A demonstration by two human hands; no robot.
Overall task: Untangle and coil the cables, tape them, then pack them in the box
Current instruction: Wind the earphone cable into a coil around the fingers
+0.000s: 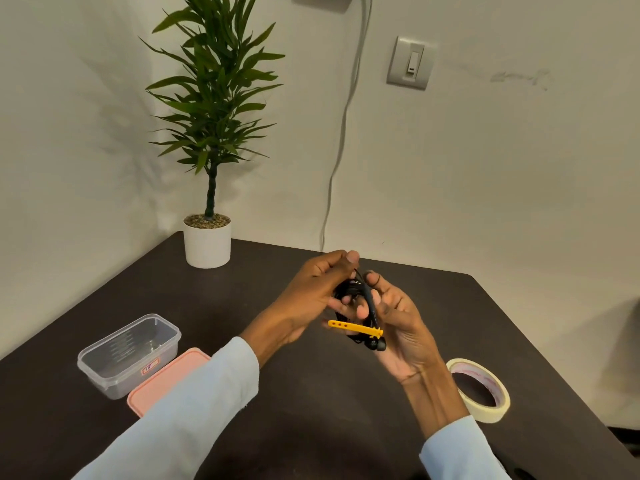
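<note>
Clear glossy plastic box [129,355], matt paper tape roll [479,389], smooth dark matt table [311,410].

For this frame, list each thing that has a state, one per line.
black cable: coiled, held between both hands, untaped.
yellow tie: unfastened, sticking out from the coil.
left hand: grips the coil.
right hand: holds the coil.
clear box: open.
pink lid: off, beside the box.
tape roll: flat on the table, untouched.
</note>
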